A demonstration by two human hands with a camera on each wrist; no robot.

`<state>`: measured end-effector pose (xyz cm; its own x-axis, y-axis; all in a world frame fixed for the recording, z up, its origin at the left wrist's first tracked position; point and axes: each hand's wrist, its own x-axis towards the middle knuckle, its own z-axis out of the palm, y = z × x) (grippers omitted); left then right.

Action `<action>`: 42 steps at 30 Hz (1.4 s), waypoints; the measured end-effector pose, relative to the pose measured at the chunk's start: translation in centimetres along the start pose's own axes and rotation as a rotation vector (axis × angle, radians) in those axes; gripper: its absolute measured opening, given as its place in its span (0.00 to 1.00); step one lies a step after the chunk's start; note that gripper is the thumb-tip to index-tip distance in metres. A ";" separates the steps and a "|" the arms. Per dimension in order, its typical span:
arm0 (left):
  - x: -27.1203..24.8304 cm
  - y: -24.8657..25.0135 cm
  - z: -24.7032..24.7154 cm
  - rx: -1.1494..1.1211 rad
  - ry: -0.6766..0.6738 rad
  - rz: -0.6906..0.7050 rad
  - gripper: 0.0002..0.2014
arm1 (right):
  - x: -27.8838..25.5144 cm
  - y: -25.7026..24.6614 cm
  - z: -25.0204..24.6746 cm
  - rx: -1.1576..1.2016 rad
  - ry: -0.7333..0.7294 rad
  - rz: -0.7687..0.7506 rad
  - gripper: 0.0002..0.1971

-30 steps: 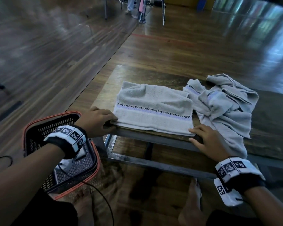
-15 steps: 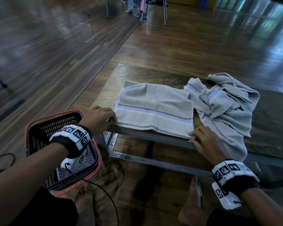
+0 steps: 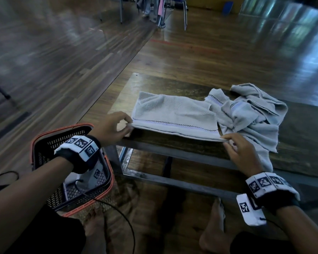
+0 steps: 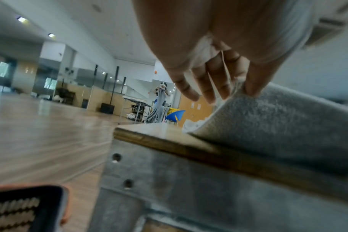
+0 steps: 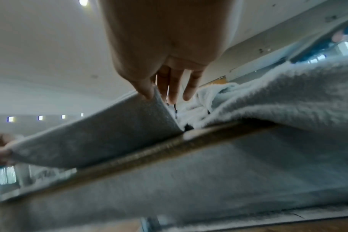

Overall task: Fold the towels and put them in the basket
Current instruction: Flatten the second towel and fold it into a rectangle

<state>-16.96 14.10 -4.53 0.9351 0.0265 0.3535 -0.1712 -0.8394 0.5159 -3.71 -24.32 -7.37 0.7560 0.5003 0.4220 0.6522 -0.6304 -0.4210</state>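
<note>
A grey towel (image 3: 174, 114) with a checked stripe lies half-folded on the low wooden table (image 3: 173, 83). My left hand (image 3: 116, 127) pinches its near left corner, and my right hand (image 3: 240, 149) pinches its near right corner. The near edge is lifted off the table, as the left wrist view shows under the towel (image 4: 278, 119) and the right wrist view under the same towel (image 5: 101, 139). More grey towels (image 3: 255, 116) lie crumpled at the right. The black basket (image 3: 44, 142) with an orange rim stands on the floor at my left.
The table's metal frame (image 3: 173, 156) runs below the near edge. A cable (image 3: 117, 213) trails from my left wrist across the basket. My bare feet (image 3: 213, 233) rest on the floor under the table. Chairs (image 3: 173, 13) stand far back.
Both hands went from resting at the towel's near corners to pinching them, and the near edge has risen off the table.
</note>
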 end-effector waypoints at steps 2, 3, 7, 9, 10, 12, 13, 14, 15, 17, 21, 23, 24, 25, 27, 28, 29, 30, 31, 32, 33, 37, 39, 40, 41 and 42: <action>-0.1 1.7 -0.8 -0.126 0.063 -0.060 0.05 | 0.4 -0.8 -1.8 0.083 0.045 0.076 0.09; -0.3 2.7 -1.3 -0.186 0.085 -0.084 0.04 | 0.4 -1.3 -2.9 0.108 0.062 0.094 0.10; -1.5 5.7 -3.2 -0.339 0.134 -0.164 0.09 | -0.6 -3.6 -7.3 0.153 0.058 0.083 0.14; -2.3 6.6 -4.0 -0.351 0.132 -0.167 0.09 | -0.9 -4.4 -9.1 0.160 -0.007 0.092 0.13; -2.6 7.1 -4.5 -0.356 0.127 -0.154 0.08 | -0.9 -4.7 -9.9 0.156 -0.031 0.089 0.12; -2.6 7.7 -5.8 -0.344 0.133 -0.101 0.06 | -0.6 -5.1 -11.8 0.158 -0.041 0.082 0.13; -2.3 7.9 -6.6 -0.322 0.148 -0.069 0.05 | -0.2 -5.4 -12.7 0.170 -0.037 0.076 0.14; -1.8 8.1 -7.5 -0.295 0.171 -0.037 0.04 | 0.2 -5.7 -13.5 0.187 -0.025 0.071 0.15; -1.1 8.2 -8.4 -0.246 0.200 0.001 0.03 | 0.9 -6.1 -14.3 0.192 -0.007 0.058 0.15; 0.9 8.3 -9.9 -0.076 0.280 0.109 0.01 | 2.7 -6.7 -15.5 0.168 0.038 0.027 0.15; 5.9 8.1 -11.7 0.249 0.345 0.200 0.06 | 7.6 -5.9 -15.7 0.136 0.112 0.036 0.15; 7.7 7.8 -11.9 0.418 0.312 0.207 0.08 | 9.9 -4.8 -14.9 0.134 0.148 0.058 0.14; 8.3 7.7 -11.7 0.500 0.295 0.225 0.08 | 10.8 -4.2 -14.3 0.136 0.162 0.074 0.13; 8.7 7.7 -11.4 0.571 0.281 0.247 0.10 | 11.4 -3.6 -13.6 0.141 0.174 0.092 0.12; 8.9 7.3 -10.1 0.656 0.262 0.267 0.14 | 11.6 -2.7 -11.8 0.120 0.210 0.096 0.11; 8.8 6.9 -9.3 0.669 0.257 0.257 0.14 | 11.2 -2.2 -10.8 0.088 0.235 0.069 0.11; 8.5 6.4 -8.3 0.665 0.245 0.237 0.11 | 10.6 -1.8 -9.8 0.055 0.255 0.034 0.11; 8.0 5.8 -7.1 0.647 0.223 0.212 0.08 | 9.8 -1.4 -8.7 0.024 0.262 0.005 0.10; 7.3 5.2 -6.0 0.626 0.192 0.195 0.05 | 8.8 -1.0 -7.6 -0.006 0.251 -0.014 0.08; 6.6 4.5 -4.8 0.615 0.147 0.189 0.04 | 7.8 -0.6 -6.5 -0.041 0.220 -0.022 0.07; 5.8 3.8 -3.7 0.612 0.088 0.196 0.03 | 6.6 -0.2 -5.4 -0.082 0.170 -0.017 0.07; 3.1 1.6 0.1 0.637 -0.290 0.187 0.05 | 2.1 0.4 -2.7 -0.217 -0.088 -0.027 0.08; 2.3 0.8 1.6 0.680 -0.455 0.166 0.08 | 0.1 0.4 -1.7 -0.262 -0.202 -0.045 0.08; 2.1 0.5 2.1 0.694 -0.494 0.161 0.09 | -0.6 0.3 -1.2 -0.269 -0.240 -0.032 0.08; 1.9 0.2 2.3 0.702 -0.501 0.156 0.09 | -1.1 0.2 -0.7 -0.257 -0.259 -0.007 0.08; 1.9 -0.1 2.4 0.707 -0.490 0.148 0.10 | -1.4 0.2 -0.3 -0.229 -0.261 0.023 0.07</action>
<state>-14.39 12.89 -5.80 0.9745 -0.2094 -0.0805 -0.2205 -0.9602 -0.1714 -4.64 -25.32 -7.80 0.7783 0.6007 0.1829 0.6279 -0.7452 -0.2247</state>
